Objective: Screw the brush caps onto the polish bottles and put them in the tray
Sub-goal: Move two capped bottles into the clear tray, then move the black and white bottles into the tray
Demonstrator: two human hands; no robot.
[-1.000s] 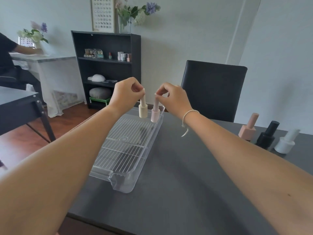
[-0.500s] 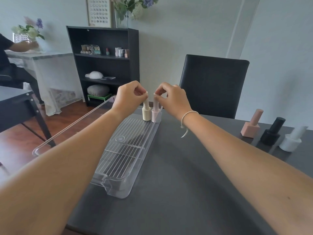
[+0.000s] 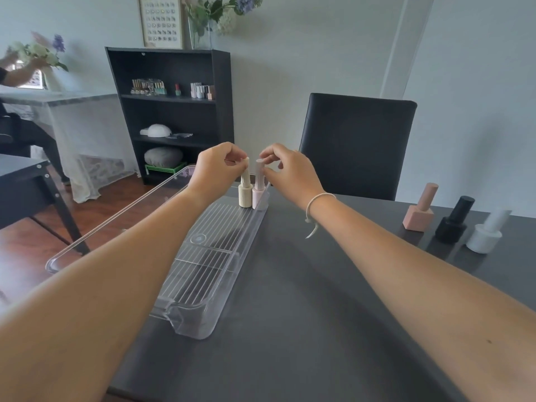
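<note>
2 capped bottles are stood upright, side by side, at the far end of the clear tray (image 3: 203, 323). The cream bottle (image 3: 245, 195) is pinched at its cap by the left hand (image 3: 216, 172). The pink bottle (image 3: 258, 192) is pinched at its cap by the right hand (image 3: 293, 172), its other fingers loosely spread. 3 more bottles (image 3: 451, 224) are left on the table (image 3: 304, 329), well apart to the right.

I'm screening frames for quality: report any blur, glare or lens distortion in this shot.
Head view: lighting is soft and even, with faint shadows on the dark table; the clear tray shows mild highlights; the person at far left is motion-blurred; wide-angle distortion swells the forearms and tilts the bookshelf.
</note>
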